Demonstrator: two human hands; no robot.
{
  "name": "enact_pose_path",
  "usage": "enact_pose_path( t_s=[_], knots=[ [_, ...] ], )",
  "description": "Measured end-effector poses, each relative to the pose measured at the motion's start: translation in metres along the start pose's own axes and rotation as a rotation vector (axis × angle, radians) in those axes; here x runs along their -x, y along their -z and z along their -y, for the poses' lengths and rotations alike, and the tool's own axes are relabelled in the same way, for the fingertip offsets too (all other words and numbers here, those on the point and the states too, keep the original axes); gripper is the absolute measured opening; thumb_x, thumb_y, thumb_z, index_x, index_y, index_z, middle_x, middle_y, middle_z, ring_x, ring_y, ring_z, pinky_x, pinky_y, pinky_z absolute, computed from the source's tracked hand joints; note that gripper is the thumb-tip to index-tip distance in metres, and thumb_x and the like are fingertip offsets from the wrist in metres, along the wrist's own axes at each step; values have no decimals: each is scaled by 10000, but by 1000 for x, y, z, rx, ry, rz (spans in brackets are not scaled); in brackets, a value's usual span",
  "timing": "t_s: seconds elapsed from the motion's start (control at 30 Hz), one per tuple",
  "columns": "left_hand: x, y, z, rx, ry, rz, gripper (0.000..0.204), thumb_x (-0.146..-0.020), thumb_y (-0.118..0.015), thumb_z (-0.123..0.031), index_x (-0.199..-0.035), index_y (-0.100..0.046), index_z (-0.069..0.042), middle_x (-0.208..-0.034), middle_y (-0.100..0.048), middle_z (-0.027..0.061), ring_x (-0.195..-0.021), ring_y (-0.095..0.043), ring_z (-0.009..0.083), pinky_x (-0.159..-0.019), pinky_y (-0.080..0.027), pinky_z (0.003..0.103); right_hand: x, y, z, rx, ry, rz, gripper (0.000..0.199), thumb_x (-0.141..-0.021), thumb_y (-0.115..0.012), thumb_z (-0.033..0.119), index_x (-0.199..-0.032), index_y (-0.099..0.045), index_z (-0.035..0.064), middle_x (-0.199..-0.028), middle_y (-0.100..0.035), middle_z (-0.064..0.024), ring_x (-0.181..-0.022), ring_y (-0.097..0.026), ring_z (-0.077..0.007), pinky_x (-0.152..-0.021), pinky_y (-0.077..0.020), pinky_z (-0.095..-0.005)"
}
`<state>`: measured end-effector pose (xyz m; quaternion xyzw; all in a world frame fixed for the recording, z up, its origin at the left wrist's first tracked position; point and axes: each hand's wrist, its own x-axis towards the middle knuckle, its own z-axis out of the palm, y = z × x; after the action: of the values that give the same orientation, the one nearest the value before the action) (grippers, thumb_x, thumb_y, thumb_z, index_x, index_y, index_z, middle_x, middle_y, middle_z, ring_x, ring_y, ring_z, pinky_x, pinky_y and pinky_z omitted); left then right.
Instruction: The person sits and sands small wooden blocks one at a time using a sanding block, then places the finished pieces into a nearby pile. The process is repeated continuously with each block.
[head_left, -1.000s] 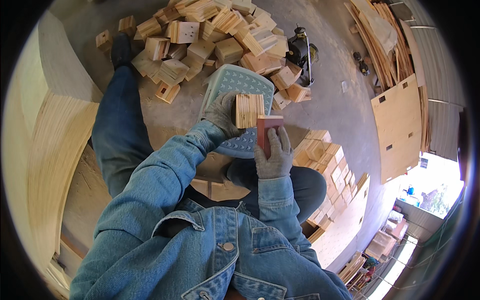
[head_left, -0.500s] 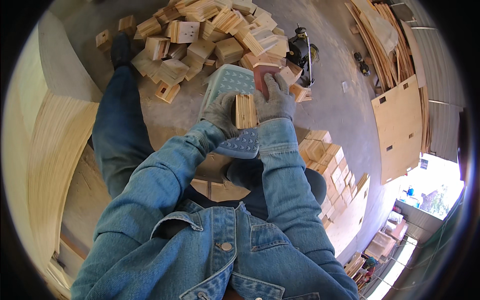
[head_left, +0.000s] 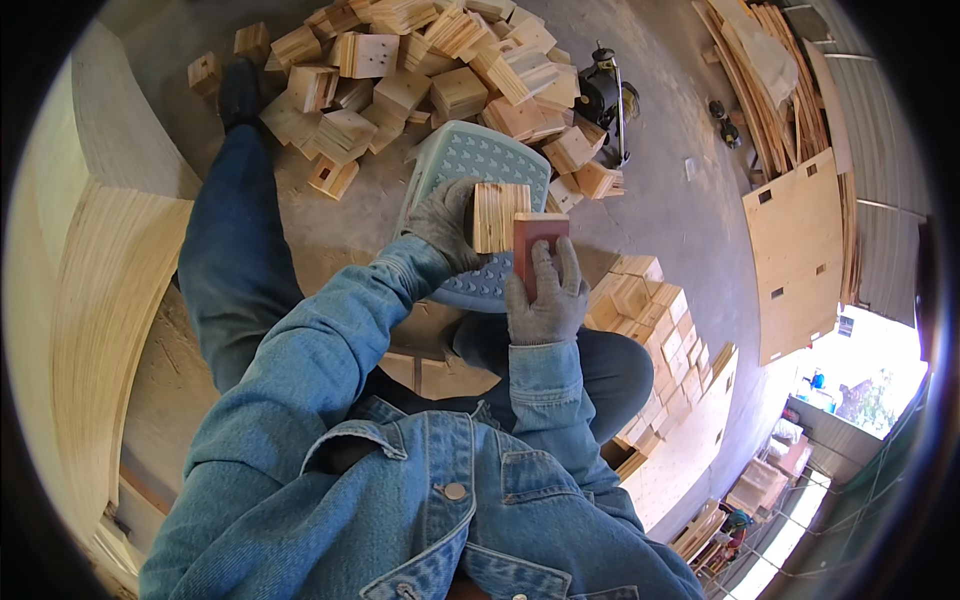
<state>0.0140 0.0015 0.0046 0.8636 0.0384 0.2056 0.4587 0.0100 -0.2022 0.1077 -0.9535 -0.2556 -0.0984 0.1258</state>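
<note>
My left hand [head_left: 444, 226], in a grey glove, grips a pale layered wooden block [head_left: 499, 218] by its left side. The block is held over a light blue-green plastic stool [head_left: 488, 152] with a raised pattern on top. My right hand [head_left: 546, 304], also gloved, has its fingers pressed on the face of a sanding block [head_left: 530, 238], a flat wooden piece with a reddish-brown surface. The sanding block is at the wooden block's right side; its upper left edge overlaps it in view, and whether they touch is hard to tell.
Beyond the stool lies a loose heap of wooden blocks [head_left: 400, 90]. A black machine with a metal bar [head_left: 605, 100] stands to its right. Stacked blocks [head_left: 655, 325] are by my right knee. A tall stack of boards [head_left: 110, 290] rises on my left.
My right hand has drawn the sanding block back toward me along the wooden block's right side. The wooden block has turned slightly, showing more of its face.
</note>
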Motion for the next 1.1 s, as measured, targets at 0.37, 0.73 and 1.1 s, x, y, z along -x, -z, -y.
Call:
enact_pose_path(
  t_s=[0.37,0.73,1.1],
  knots=[
    [2,-7,11,7,91,51,1019,-596,-915,-398,-1458,-432,-150,-1384,-532,150,-1300,-542,360,-1147,-451,439,-143,-45,3,-22,-53,132,579,-829,-792,380,-1372,-683,207,-1538,-542,-90,-1286,-588,-383,-1048,-508,-493],
    [-2,5,-5,-39,36,12,973,-616,-913,-399,-1422,-461,-93,-1296,-568,189,-1181,-585,404,-1054,-491,504,-8,-24,-29,-186,-60,-70,611,-803,-842,324,-1344,-687,86,-1454,-588,-231,-1306,-601,-396,-1050,-481,-513],
    [1,0,1,15,81,45,1023,-584,-933,-389,-1440,-455,-100,-1290,-565,184,-1181,-584,406,-1057,-490,494,-99,-32,-15,-25,-5,48,614,-806,-815,350,-1381,-671,189,-1509,-559,-159,-1253,-611,-394,-1042,-495,-499]
  ],
)
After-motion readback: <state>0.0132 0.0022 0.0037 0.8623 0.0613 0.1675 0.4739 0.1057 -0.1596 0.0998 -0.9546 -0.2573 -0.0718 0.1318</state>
